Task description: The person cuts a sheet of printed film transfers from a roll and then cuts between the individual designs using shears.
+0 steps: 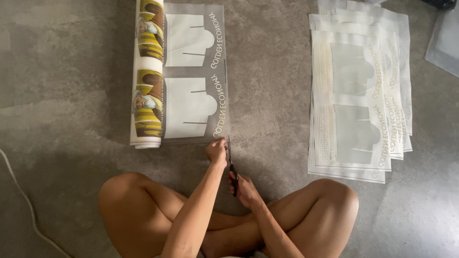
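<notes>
- The person sat cross-legged on the floor (62, 71), knees spread to either side of the work.
- The right hand (245, 190) gripped the dark handles of the scissors (231, 160), fingers clenched around them, blades pointing away from the body.
- The blade tips sat right at the near right corner of the film (196, 71), at the edge of the unrolled stretch.
- The left hand (216, 152) pressed down on that same corner, fingers curled onto the film just beside the blades.
- The roll (147, 71) lay along the film's left side, printed figures showing on its curve, two pale printed shapes lying flat beside it.
- By my reading, the cut on this piece had barely begun: the scissors were at the near edge and the strip looked whole along its length.
- A stack (356, 95) of cut sheets lay well off to the right, several layers fanned, so a good share of the cutting seemed done.
- How much film remained on the roll could not be told.
- More clear sheets (444, 43) sat at the far right edge.
- The floor was grey, mottled and concrete-like; a pale cable (21, 191) curved across its near left corner.
- No walls or furniture showed.
</notes>
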